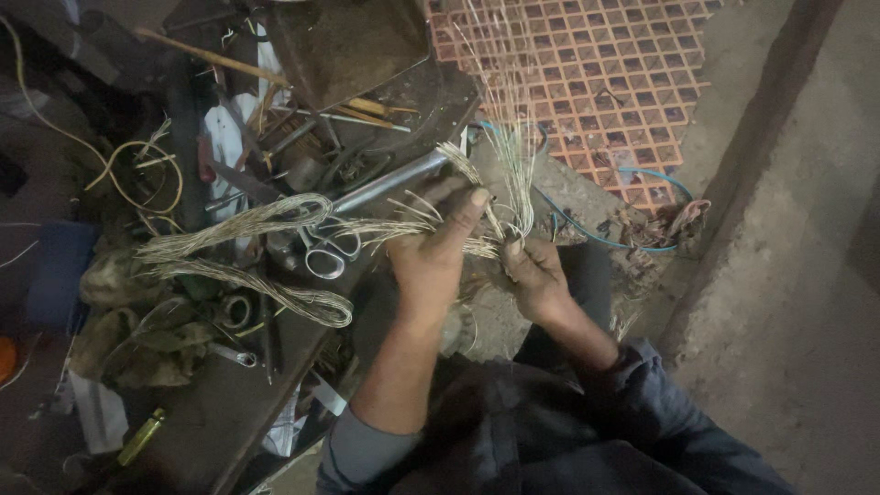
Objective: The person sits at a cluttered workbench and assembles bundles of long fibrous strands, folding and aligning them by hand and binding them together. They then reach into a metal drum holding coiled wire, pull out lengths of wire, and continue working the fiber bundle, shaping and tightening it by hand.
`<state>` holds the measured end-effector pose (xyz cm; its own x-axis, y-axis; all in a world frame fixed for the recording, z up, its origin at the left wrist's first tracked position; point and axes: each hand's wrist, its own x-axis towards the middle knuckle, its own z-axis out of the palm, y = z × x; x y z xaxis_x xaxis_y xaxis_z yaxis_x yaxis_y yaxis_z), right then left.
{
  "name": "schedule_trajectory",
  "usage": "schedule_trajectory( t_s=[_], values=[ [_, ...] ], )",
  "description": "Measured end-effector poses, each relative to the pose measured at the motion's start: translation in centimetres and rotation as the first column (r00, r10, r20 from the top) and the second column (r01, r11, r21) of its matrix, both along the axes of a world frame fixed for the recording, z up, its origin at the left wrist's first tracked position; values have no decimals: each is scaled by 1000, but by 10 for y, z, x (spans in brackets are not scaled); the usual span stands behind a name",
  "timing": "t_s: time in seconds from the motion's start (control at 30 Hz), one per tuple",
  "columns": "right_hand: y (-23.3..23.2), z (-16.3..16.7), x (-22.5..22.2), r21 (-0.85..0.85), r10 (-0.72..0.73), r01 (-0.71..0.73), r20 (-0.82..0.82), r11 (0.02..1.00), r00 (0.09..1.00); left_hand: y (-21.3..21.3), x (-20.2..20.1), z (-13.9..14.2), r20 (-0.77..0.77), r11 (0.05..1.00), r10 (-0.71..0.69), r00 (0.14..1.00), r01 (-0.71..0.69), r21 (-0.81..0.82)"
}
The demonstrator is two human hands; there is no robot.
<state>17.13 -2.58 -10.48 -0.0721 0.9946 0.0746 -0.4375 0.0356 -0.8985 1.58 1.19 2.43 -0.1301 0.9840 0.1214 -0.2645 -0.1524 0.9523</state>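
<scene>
My left hand (431, 249) is closed around a bundle of thin pale wire strands (385, 227), thumb pressed over them. The bundle runs left from the hand and ends in two long loops (240, 224) lying on the dark workbench (211, 412). My right hand (533, 275) pinches several loose strands (513, 137) of the same bundle, which fan straight upward past the patterned floor. The two hands sit close together, almost touching, just off the bench's right edge.
Scissors (328, 253), a long shiny metal bar (390, 183), wooden sticks (206, 55), a small wrench (236, 356), rags (137, 344) and a yellow-handled tool (139, 438) lie on the bench. A blue cable (587, 229) and debris lie on the tiled floor (605, 73) beyond.
</scene>
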Motion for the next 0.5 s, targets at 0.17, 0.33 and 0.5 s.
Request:
schedule_trajectory(
  t_s=[0.17, 0.33, 0.5],
  values=[
    [-1, 7, -6, 54, -11, 8, 55, 999, 998, -1, 3, -7, 62, 1000, -16, 998, 18, -25],
    [-2, 29, -16, -80, -38, 34, -55, 996, 998, 0, 6, -14, 123, 999, -48, 991, 51, -19],
    [-1, 44, -19, -88, 27, -38, -128, 995, 991, -1, 4, -16, -39, 991, -40, 998, 45, 129]
  ],
)
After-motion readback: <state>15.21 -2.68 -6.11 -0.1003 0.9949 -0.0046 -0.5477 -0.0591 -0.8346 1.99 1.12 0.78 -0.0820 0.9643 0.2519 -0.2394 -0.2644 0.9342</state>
